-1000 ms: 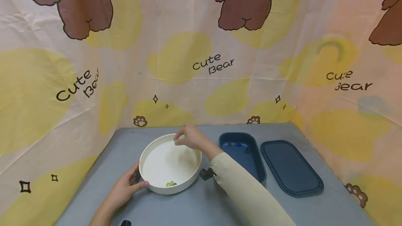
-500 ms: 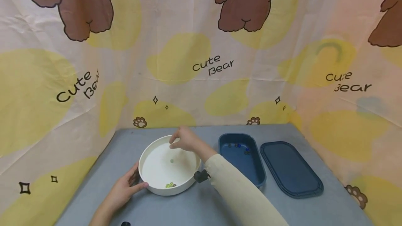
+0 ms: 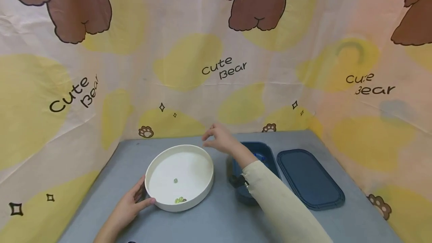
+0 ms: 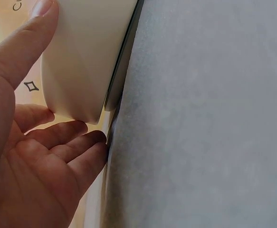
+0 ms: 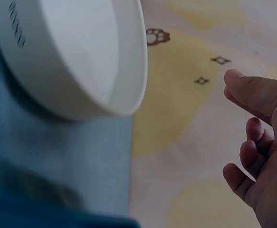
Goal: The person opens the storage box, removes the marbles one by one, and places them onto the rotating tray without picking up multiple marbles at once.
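A round white tray (image 3: 182, 164) with a raised rim stands on the grey table. One pale green marble (image 3: 175, 180) sits on its floor, apart from several yellow-green and darker marbles (image 3: 180, 200) grouped along the near wall. My left hand (image 3: 126, 207) rests against the tray's left side, its thumb by the near rim and its relaxed fingertips on the outer wall (image 4: 81, 57). Beyond the tray's right rim, my right hand (image 3: 221, 140) hangs in the air. Its thumb (image 5: 252, 88) and fingers are loosely bent with nothing visible between them.
Right of the tray is a deep blue box (image 3: 275, 160) holding several blue marbles (image 3: 260, 156), partly hidden by the right forearm. A blue lid (image 3: 310, 179) lies flat farther right. A patterned cloth (image 3: 189, 63) hangs behind the table.
The pale green marble has left my right fingers and now lies in the tray. My right hand has since drawn back rightward, past the rim. The left hand stays in place.
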{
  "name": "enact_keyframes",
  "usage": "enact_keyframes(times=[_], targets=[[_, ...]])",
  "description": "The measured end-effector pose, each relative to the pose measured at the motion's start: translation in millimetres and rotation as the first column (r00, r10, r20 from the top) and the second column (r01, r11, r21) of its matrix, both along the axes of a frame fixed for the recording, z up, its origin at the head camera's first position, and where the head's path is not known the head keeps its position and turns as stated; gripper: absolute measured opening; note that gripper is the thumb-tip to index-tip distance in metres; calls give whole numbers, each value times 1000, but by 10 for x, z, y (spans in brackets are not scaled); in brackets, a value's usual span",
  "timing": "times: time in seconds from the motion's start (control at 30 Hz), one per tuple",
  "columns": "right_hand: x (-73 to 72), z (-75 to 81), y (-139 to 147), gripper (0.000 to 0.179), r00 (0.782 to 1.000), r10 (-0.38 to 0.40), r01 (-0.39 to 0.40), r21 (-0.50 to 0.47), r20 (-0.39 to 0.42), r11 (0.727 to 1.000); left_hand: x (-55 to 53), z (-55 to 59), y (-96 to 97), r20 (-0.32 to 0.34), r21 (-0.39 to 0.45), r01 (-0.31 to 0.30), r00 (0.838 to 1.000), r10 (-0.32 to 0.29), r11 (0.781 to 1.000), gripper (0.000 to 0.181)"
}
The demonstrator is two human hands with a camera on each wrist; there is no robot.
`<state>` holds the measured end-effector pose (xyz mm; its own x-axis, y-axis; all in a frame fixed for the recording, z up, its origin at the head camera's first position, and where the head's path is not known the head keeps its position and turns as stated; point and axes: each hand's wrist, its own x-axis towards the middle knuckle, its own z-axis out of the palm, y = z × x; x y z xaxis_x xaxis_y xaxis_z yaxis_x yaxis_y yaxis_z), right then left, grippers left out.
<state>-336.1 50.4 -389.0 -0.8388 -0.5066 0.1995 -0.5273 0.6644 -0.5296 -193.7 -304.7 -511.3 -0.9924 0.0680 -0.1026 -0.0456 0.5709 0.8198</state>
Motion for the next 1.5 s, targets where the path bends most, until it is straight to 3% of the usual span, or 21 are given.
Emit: enact_keyframes(times=[0.13,0.23,0.4,0.7,0.97,1.23,1.5], targets=[[-2,-5,281,15,998,-51,51,16,30,999,35,-8,-11,-18,4,14,1000,-14,1000,112],[-4,-12,495,15,995,-89,88,17,42,996,49,-18,-8,8,11,10,1000,-10,1000,113],[2,2,802,15,993,-115,115,-1,-1,993,23,-1,11,52,9,-19,998,18,1000,117],[-8,-95,1183,13,981,-173,174,3,-87,985,-8,36,26,29,19,-5,1000,4,1000,116],[-3,-157,1454,15,964,-264,263,-28,-17,964,-3,14,14,43,32,-18,999,16,999,116],[8,-273,1664,19,950,-308,311,-54,56,949,29,-9,22,-12,32,2,1000,-1,999,113],[-7,-375,1752,20,937,-326,339,-100,127,935,7,5,10,22,35,-14,1000,14,999,114]])
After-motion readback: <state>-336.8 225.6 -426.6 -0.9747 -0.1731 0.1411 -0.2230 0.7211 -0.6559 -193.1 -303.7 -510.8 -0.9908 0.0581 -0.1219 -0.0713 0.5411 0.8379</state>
